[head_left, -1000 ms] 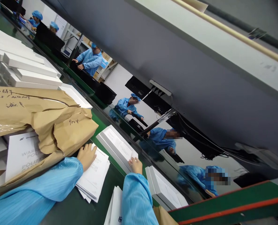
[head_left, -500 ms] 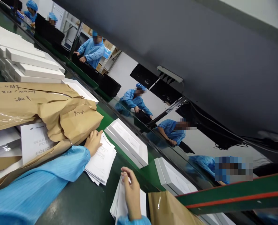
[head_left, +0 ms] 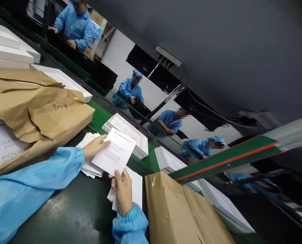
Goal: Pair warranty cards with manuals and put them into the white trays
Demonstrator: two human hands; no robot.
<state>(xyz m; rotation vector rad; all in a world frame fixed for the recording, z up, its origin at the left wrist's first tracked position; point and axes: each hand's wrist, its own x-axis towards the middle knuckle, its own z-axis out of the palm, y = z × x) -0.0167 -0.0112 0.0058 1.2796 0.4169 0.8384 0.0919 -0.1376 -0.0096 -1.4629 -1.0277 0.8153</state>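
Observation:
A white warranty policy leaflet (head_left: 114, 149), with grey print, is held up between my two hands above the green work surface (head_left: 64, 210). My left hand (head_left: 96, 147) pinches its upper left edge, fingers closed. At the lower edge, my right hand (head_left: 122, 189) grips it between thumb and fingers. Below my left hand lies a stack of leaflets (head_left: 89, 169), partly covered by the hand and the held leaflet. Behind my right hand is another pile of white papers (head_left: 137, 188), largely hidden by that hand.
A torn brown paper package (head_left: 61, 112) with leaflets inside lies at left; another brown package (head_left: 171, 210) stands at right. White boxes (head_left: 142, 149) sit along the green belt behind, with stacked white boxes (head_left: 8, 51) far left. Co-workers in blue (head_left: 77, 30) work beyond the glass edge.
My left hand has lifted a leaflet from the stack and moved it right. My right hand has closed on its lower edge. The view has shifted to the right.

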